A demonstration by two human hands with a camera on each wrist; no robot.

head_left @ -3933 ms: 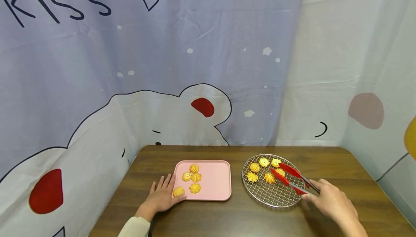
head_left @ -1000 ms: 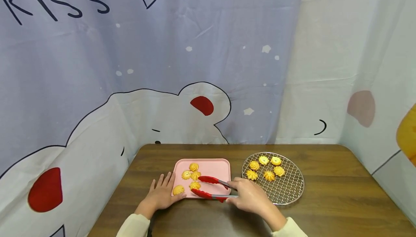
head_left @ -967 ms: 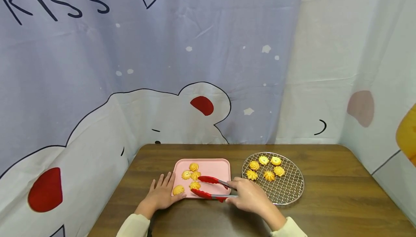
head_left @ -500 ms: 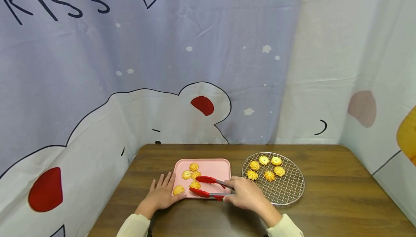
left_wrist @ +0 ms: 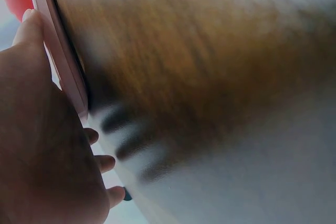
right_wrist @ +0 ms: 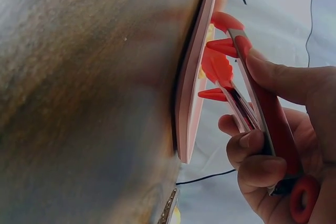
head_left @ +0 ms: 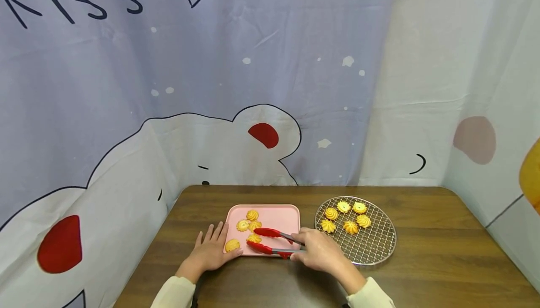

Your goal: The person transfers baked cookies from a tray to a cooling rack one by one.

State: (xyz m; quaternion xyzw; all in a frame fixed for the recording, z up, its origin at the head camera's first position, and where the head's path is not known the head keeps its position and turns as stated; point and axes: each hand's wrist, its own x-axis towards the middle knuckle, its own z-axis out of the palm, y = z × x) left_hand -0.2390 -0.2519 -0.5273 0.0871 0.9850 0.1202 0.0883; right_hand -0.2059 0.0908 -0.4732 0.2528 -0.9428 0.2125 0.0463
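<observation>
My right hand (head_left: 322,251) grips a pair of red-tipped metal tongs (right_wrist: 262,98), fingers and thumb curled round the handles. The spread red tips stand over the pink tray (head_left: 280,219), on either side of a piped cookie (head_left: 254,238); whether they touch it I cannot tell. Several other cookies lie on the tray's left half, among them a rounder one (head_left: 232,245) at the front left corner. My left hand (head_left: 208,251) lies palm down against the tray's left edge, fingers straight, its thumb along the front corner.
Right of the tray stands a round wire rack (head_left: 371,247), several piped cookies (head_left: 351,227) grouped on its back and left part. Both rest on a brown wooden table (head_left: 434,233). A printed curtain (head_left: 270,64) hangs behind the table and along its sides.
My right hand has carried the tongs left from above the rack to the tray, then shifted slightly further left. The left hand stays at the tray's edge.
</observation>
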